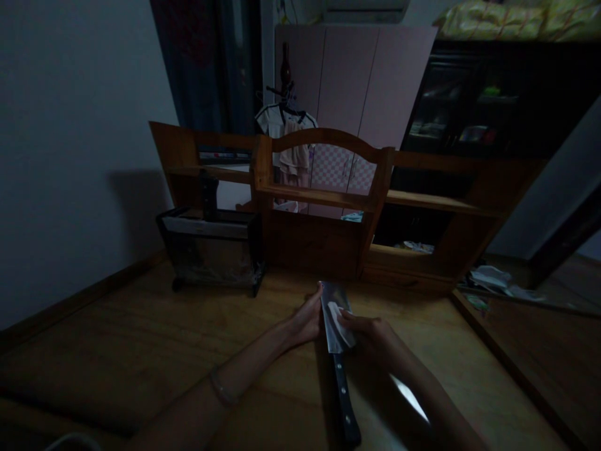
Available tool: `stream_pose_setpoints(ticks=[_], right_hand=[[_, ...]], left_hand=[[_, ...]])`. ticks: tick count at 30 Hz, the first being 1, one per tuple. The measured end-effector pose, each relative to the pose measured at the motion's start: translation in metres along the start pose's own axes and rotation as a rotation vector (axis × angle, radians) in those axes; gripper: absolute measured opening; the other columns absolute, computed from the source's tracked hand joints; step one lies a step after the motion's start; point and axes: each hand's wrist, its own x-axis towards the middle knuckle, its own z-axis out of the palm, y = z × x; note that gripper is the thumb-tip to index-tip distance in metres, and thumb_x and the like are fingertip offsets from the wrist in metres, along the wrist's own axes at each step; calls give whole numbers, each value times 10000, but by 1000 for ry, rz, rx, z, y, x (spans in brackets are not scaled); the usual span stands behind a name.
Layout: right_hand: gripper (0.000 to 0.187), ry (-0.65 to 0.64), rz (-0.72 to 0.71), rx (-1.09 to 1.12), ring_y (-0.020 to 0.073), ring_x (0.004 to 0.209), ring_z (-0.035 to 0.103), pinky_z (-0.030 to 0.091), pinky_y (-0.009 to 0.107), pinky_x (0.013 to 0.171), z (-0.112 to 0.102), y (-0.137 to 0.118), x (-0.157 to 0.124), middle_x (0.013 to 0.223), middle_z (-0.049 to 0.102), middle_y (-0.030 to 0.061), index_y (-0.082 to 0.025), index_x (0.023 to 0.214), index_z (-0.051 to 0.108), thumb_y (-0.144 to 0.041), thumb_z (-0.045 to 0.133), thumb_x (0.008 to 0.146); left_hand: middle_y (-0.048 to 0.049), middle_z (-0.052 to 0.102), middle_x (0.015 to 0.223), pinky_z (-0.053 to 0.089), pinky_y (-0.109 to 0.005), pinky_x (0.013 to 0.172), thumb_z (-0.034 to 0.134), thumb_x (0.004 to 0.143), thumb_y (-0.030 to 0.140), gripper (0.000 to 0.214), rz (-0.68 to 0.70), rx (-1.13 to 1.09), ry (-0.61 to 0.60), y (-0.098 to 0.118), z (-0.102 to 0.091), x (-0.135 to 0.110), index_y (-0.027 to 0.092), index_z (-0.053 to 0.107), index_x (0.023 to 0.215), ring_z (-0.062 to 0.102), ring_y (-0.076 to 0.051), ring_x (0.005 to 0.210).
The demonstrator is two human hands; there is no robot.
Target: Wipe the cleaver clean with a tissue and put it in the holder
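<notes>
A cleaver (331,292) with a wide metal blade and a black riveted handle is held above the wooden surface, its handle pointing back toward me. My left hand (307,318) grips the blade from its left side near the far end, with most of the fingers hidden behind it. Against the blade's face, my right hand (369,330) pinches a small white cloth or tissue (336,316). The fingers of that hand are partly hidden by the thumb and the blade.
On the left stands a knife block (211,250) with clear sides and a black-handled knife (209,195) in it. A wooden shelf unit (323,199) runs along the back of the wooden surface (225,332). A bright strip (410,401) shows beneath my right forearm.
</notes>
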Motion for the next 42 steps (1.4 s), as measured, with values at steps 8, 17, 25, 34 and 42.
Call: stream_pose_setpoints(ticks=[8,17,25,34,42], right_hand=[[374,-119,-32,163,249,1202,524,410,413,1024,7,-16,2,1343,511,-2,-300,1208,607,-182,495,871],[375,-89,91,119,275,1116,592,489,406,928,-18,-5,-8,1280,562,36,-268,1167,641,-156,499,839],[418,-74,-44,54,225,1308,385,319,422,1088,7,-12,4,1436,376,-14,-321,1335,468,-217,394,937],[348,-142,-36,189,253,1193,532,422,413,1007,3,-21,2,1350,502,3,-309,1208,606,-229,463,901],[470,-39,-53,38,221,1289,433,349,422,1079,12,-28,1,1429,411,-8,-323,1326,478,-128,417,903]], left_hand=[[-181,666,984,438,-401,887,324,850,682,740,-4,63,29,-1,-2,-1,51,576,1146,644,-270,883],[-187,642,1083,390,-420,962,335,876,635,693,23,34,-6,1,5,-5,62,534,1211,613,-285,1004],[-203,661,997,417,-405,929,352,854,666,727,-23,-3,38,-2,-5,-1,22,588,1095,633,-278,926],[-164,671,941,440,-367,872,326,883,633,678,17,52,61,1,4,-3,51,582,1119,646,-248,852],[-178,679,927,450,-370,858,342,857,666,699,-7,26,38,0,0,-3,53,604,1068,653,-263,864]])
